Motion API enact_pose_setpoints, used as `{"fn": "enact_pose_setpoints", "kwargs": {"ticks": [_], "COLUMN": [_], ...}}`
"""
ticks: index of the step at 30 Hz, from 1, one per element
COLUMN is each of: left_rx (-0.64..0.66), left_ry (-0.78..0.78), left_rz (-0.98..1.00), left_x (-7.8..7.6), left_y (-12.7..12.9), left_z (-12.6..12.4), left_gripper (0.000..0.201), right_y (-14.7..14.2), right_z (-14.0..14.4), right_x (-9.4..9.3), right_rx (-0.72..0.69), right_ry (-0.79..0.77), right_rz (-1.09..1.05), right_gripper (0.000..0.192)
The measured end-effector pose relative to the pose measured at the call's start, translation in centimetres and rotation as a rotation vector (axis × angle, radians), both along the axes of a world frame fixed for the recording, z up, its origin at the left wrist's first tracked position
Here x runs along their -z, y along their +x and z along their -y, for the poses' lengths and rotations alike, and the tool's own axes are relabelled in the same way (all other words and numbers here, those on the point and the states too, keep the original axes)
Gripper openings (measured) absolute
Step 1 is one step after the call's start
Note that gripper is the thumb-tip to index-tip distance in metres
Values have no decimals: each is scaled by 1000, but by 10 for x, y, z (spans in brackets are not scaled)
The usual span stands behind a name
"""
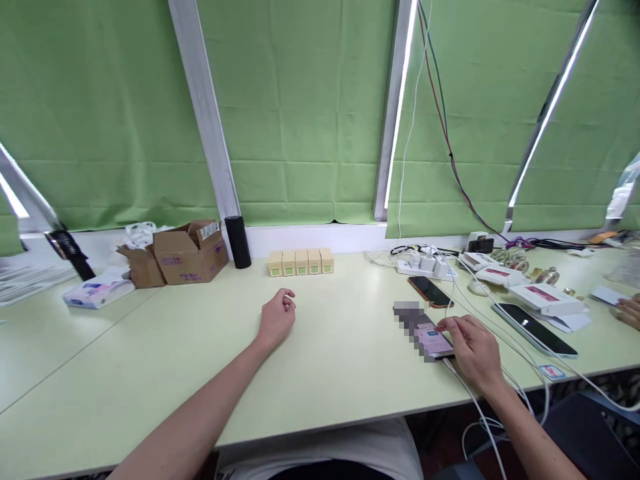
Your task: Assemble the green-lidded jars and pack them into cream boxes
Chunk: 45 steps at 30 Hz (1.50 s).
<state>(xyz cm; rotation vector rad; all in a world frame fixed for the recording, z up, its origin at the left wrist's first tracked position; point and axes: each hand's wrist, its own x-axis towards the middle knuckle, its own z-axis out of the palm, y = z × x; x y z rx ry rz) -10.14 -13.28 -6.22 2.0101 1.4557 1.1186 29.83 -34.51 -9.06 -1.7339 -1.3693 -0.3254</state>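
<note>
My left hand (pixel 278 319) rests on the table, its fingers curled into a loose fist with nothing visible in them. Beyond it stands a row of several small yellowish boxes (pixel 301 262) with green labels. My right hand (pixel 473 348) is over the lower right part of a lit phone (pixel 433 340), its thumb and forefinger drawn together at the screen. Whether anything is between those fingers is hidden. A white charging cable (pixel 463 383) runs from the phone's lower end toward the table edge. Part of the phone's screen is blurred out.
At the back left are an open cardboard box (pixel 187 257), a tissue pack (pixel 99 291) and a black cylinder (pixel 237 242). On the right lie a power strip (pixel 425 267), a dark phone (pixel 430 291), another phone (pixel 535 330), white boxes (pixel 547 299) and loose cables. Another person's hand (pixel 629 311) shows at the right edge.
</note>
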Motion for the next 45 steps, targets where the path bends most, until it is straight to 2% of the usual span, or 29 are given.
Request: {"fn": "enact_pose_setpoints", "kwargs": {"ticks": [7, 21, 37, 45], "left_rx": [8, 0, 2, 5], "left_ry": [4, 11, 22, 12], "left_rz": [16, -4, -5, -3], "left_x": [2, 4, 4, 4], "left_y": [0, -1, -1, 0], "left_z": [0, -1, -1, -1], "left_gripper": [22, 23, 24, 23], "right_y": [2, 6, 3, -4], "right_z": [-2, -2, -2, -2], "right_x": [4, 4, 2, -5], "right_rx": [43, -18, -151, -167], "right_ry": [-107, 67, 57, 6], "right_rz": [40, -177, -175, -165], "right_gripper": [49, 46, 38, 39]}}
